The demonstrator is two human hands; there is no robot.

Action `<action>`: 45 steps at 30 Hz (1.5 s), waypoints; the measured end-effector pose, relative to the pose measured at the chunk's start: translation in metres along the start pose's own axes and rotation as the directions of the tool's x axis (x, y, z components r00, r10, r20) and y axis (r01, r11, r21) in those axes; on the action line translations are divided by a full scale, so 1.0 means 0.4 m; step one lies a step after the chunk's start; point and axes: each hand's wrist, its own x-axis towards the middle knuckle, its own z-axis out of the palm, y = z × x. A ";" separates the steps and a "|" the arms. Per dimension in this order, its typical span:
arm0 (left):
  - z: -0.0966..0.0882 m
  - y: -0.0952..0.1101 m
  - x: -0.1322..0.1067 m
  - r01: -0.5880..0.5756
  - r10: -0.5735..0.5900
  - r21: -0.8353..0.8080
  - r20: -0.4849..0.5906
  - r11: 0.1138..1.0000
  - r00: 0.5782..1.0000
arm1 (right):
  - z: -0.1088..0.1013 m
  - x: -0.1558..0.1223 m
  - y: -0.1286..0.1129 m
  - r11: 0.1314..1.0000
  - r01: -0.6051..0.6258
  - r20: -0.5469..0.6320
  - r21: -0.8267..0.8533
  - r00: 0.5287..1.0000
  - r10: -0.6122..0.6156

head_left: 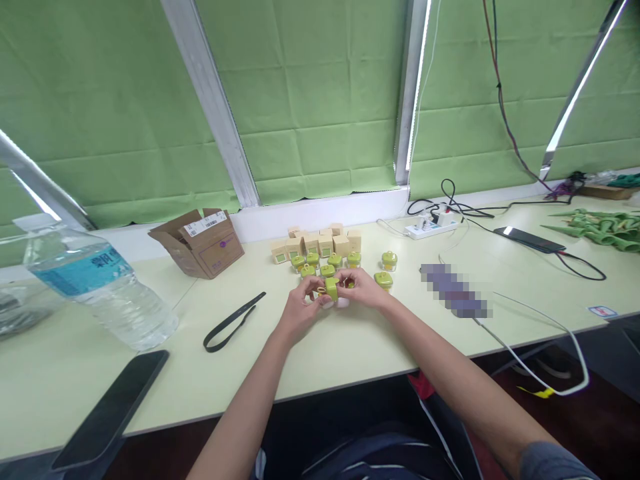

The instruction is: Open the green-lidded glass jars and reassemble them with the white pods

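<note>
Both hands are close together over the middle of the bench (350, 353), fingers closed on one small green piece (331, 288). Left hand (304, 301) grips from the left, beside a yellowish loop (321, 291); right hand (364, 288) pinches the right side. A pale part shows low between the hands; fingers cover too much to tell its shape.

Just beyond the hands: a cluster of small jars (327, 271) with glossy green lids, upright, some near-touching. Two similar ones, an upper jar (389, 259) and a lower jar (383, 279), stand apart to the right, the lower one near the right wrist. Behind the cluster, small tan boxes (311, 244) stand packed side by side, a few showing a green square on the front.

Left side of bench: open cardboard box (213, 252) with white label, against the wall ledge; black strap (241, 311) lying in a bent loop; large clear bottle (105, 280) with blue label; dark phone (113, 410) at the front edge.

Right side: white power strip (433, 230) with plugs fitted; black slab-like device (530, 240) with a cable attached; pixelated item (455, 291), identity unreadable; green pointed pieces (600, 230) heaped at far right.
</note>
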 end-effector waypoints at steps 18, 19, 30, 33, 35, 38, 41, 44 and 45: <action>-0.001 -0.004 -0.002 0.029 -0.029 -0.001 0.000 1.000 1.000 | -0.003 -0.002 -0.006 1.000 0.014 -0.044 -0.020 0.999 -0.015; -0.001 -0.003 -0.002 0.031 -0.031 0.000 -0.002 1.000 1.000 | -0.003 -0.002 -0.006 1.000 0.017 -0.045 -0.025 0.999 -0.018; -0.003 -0.003 -0.003 0.039 -0.039 0.019 0.009 0.999 0.999 | -0.011 -0.004 -0.003 0.999 0.009 0.028 -0.033 1.000 -0.008; -0.003 -0.003 -0.003 0.033 -0.033 0.028 0.023 0.999 0.999 | -0.010 -0.004 -0.002 0.999 -0.002 0.027 -0.038 1.000 0.003; -0.003 0.002 -0.006 0.034 -0.035 0.028 0.025 0.999 0.999 | -0.010 -0.005 -0.006 0.999 -0.006 0.022 -0.042 1.000 0.007; -0.002 0.011 -0.009 0.032 -0.032 0.020 0.016 0.999 0.999 | -0.007 -0.006 -0.014 0.999 0.005 0.016 -0.047 1.000 -0.004; 0.000 0.017 -0.009 0.007 -0.007 0.010 0.007 1.000 1.000 | -0.004 -0.006 -0.018 0.998 0.024 -0.003 -0.056 1.000 -0.024; 0.003 0.016 -0.008 -0.015 0.015 0.003 0.002 1.000 1.000 | -0.002 -0.005 -0.017 0.997 0.031 -0.014 -0.069 0.999 -0.032; 0.004 0.015 -0.008 -0.019 0.019 0.003 0.000 1.000 1.000 | -0.002 -0.004 -0.017 0.997 0.032 -0.014 -0.073 0.999 -0.033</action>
